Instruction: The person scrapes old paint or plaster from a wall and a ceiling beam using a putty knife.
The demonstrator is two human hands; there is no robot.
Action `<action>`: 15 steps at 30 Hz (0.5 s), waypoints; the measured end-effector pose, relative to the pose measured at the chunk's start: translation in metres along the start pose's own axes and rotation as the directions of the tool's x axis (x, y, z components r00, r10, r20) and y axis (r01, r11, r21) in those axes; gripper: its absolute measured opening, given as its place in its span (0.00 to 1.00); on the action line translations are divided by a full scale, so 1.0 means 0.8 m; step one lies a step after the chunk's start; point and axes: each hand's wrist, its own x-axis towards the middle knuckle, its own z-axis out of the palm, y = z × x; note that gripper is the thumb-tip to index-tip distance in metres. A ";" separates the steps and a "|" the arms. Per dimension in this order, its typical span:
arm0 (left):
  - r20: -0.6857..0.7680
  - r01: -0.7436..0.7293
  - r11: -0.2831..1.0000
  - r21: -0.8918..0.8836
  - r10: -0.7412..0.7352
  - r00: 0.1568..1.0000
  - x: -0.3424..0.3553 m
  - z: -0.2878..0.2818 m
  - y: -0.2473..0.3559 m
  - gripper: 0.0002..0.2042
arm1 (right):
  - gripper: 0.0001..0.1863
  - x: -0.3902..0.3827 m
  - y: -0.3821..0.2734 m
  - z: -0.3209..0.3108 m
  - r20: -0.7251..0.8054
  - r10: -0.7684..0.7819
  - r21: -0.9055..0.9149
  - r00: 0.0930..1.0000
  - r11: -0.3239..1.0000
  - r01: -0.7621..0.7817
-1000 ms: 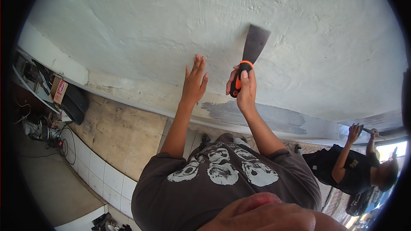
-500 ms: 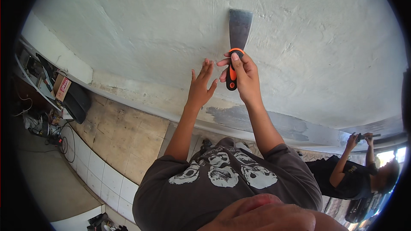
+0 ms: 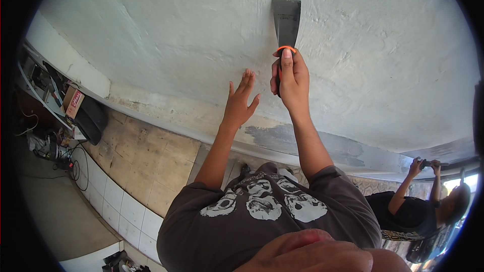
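A putty knife (image 3: 288,20) with a wide dark metal blade and a black and orange handle is in my right hand (image 3: 293,81). My fingers wrap its handle and the thumb lies along the top near the orange collar. The blade points up, and its broad edge is at the pale, rough plastered wall (image 3: 176,30); whether it presses there I cannot tell. To the left and a little lower, my left hand (image 3: 239,103) holds nothing, its fingers stretched and thumb apart, fingertips at or close to the wall.
Grey patches (image 3: 282,138) mark the wall's lower part. At right another person (image 3: 413,209) in dark clothes raises a tool to the wall. On the left are a cardboard box (image 3: 73,102), a black curved object (image 3: 92,121), cables (image 3: 75,168) and a white-tiled ledge (image 3: 118,201).
My right hand has moved slightly up the wall with the putty knife, and its fingers have closed around the handle. My left hand has barely moved.
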 end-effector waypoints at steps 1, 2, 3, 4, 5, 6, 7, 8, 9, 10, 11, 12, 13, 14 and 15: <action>-0.001 -0.001 1.000 0.004 0.001 1.000 0.000 0.000 0.000 0.35 | 0.21 0.002 0.001 0.000 -0.015 0.000 -0.023 1.000 1.000 0.000; -0.007 -0.002 1.000 0.008 0.002 1.000 0.000 0.001 0.000 0.35 | 0.21 0.004 0.000 -0.001 -0.018 -0.014 -0.017 1.000 1.000 0.014; -0.004 0.001 1.000 0.007 -0.001 1.000 0.000 0.002 -0.001 0.35 | 0.21 0.006 -0.001 -0.002 -0.021 -0.038 -0.045 0.999 0.998 0.037; -0.011 -0.002 1.000 0.005 0.002 1.000 0.000 0.003 -0.001 0.35 | 0.22 0.009 -0.002 -0.003 -0.028 -0.109 -0.066 0.994 0.992 0.107; -0.020 -0.008 1.000 0.004 0.008 1.000 0.000 0.003 -0.001 0.35 | 0.22 0.010 -0.003 -0.004 -0.025 -0.059 -0.071 0.998 0.996 0.057; -0.018 -0.009 1.000 0.006 0.009 1.000 0.000 0.004 -0.001 0.35 | 0.22 0.011 -0.005 -0.004 -0.018 -0.043 -0.055 0.999 0.998 0.042; -0.018 -0.006 1.000 0.002 0.006 1.000 0.001 0.004 -0.001 0.35 | 0.22 0.012 -0.007 -0.005 0.016 -0.045 -0.034 0.999 0.998 0.045; -0.021 -0.004 1.000 -0.004 0.004 1.000 0.001 0.004 -0.001 0.35 | 0.22 0.011 -0.007 -0.005 -0.008 -0.036 -0.040 0.999 0.999 0.036; -0.029 -0.003 1.000 -0.002 0.003 1.000 0.001 0.004 -0.002 0.35 | 0.22 0.011 -0.008 -0.005 -0.003 -0.029 -0.023 1.000 0.999 0.029; -0.022 -0.001 1.000 -0.007 0.001 1.000 0.001 0.003 -0.002 0.35 | 0.21 0.011 -0.007 -0.004 -0.014 0.010 -0.019 1.000 1.000 -0.010; -0.007 0.005 1.000 -0.013 -0.005 1.000 0.001 0.003 -0.003 0.35 | 0.21 0.011 -0.006 -0.002 0.004 -0.021 -0.005 1.000 1.000 0.021; -0.014 0.002 1.000 -0.012 -0.003 1.000 0.002 0.003 -0.004 0.35 | 0.21 0.011 -0.005 -0.001 -0.002 -0.023 -0.003 1.000 1.000 0.023; -0.004 -0.003 1.000 -0.011 0.003 1.000 0.001 0.003 -0.006 0.36 | 0.22 0.012 -0.002 0.002 -0.031 -0.026 -0.007 0.999 1.000 0.025; 0.004 -0.010 1.000 -0.011 0.010 1.000 0.002 0.004 -0.007 0.36 | 0.22 0.014 0.000 0.004 -0.010 -0.018 -0.002 1.000 1.000 0.018; 0.003 -0.010 1.000 -0.010 0.010 1.000 0.003 0.005 -0.008 0.36 | 0.21 0.015 0.003 0.007 -0.017 -0.022 0.013 1.000 1.000 0.022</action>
